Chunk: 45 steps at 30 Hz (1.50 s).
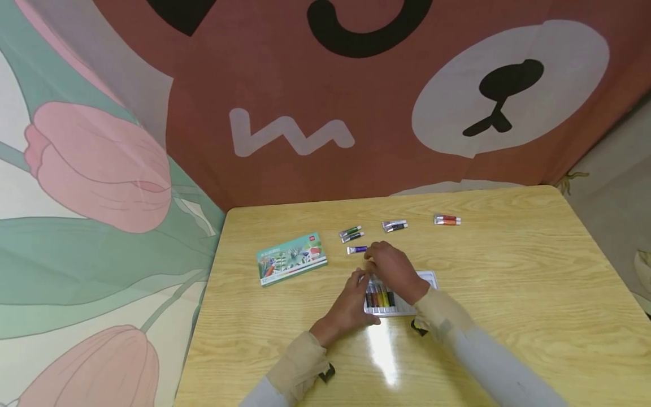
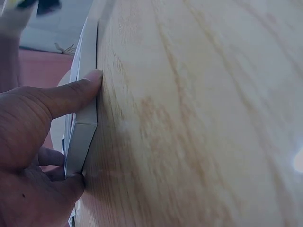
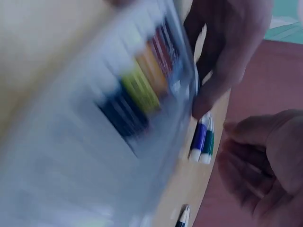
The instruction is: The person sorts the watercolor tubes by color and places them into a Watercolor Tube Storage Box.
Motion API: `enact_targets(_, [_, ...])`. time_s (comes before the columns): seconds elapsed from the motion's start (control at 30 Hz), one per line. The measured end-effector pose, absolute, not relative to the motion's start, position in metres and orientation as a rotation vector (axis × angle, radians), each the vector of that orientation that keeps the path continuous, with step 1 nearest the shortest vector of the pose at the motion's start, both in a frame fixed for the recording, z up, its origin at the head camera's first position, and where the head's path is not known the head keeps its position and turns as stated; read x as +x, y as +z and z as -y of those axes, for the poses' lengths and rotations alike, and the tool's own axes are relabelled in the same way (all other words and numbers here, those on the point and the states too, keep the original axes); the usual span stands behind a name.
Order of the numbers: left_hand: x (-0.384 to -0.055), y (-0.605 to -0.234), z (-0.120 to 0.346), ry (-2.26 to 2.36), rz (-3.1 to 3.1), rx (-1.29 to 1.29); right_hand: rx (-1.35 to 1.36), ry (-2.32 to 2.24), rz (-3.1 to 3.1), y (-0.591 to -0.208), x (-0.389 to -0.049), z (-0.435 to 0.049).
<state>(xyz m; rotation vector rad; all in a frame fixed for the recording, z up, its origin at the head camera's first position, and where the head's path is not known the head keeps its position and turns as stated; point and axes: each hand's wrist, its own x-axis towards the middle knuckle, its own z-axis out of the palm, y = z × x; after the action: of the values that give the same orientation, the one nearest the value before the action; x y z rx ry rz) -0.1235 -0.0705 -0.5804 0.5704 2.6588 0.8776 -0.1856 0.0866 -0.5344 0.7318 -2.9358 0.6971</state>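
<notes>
A white plastic tray lies on the table with several paint tubes side by side in its left part. My left hand grips the tray's left end, the thumb on its near side wall and the fingers round the corner. Above the tray's far edge, my right hand has its fingers loosely bent, with nothing visible between them in the right wrist view. Close to those fingertips lies a purple paint tube; the right wrist view shows a green tube beside it.
A teal printed paint box lies left on the wooden table. Behind the tray are green and dark tubes, a silver-and-black pair and a red-and-orange pair. A patterned cloth hangs along the table's far edge.
</notes>
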Motion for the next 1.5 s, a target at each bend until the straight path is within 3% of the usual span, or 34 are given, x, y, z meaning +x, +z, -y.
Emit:
enact_targets(0.23, [-0.121,-0.586,0.067,0.911,-2.642,0.614,0.951,0.387,2.907,-0.543,-0.223,-0.079])
enact_targets(0.47, [-0.123,-0.586,0.067,0.916,-2.655,0.620,1.107,0.255,2.910,-0.552,-0.240,-0.068])
enact_targets(1.5, [-0.123,-0.585,0.072,0.899,-2.687,0.619,1.111,0.506,3.041,-0.553,-0.245,-0.060])
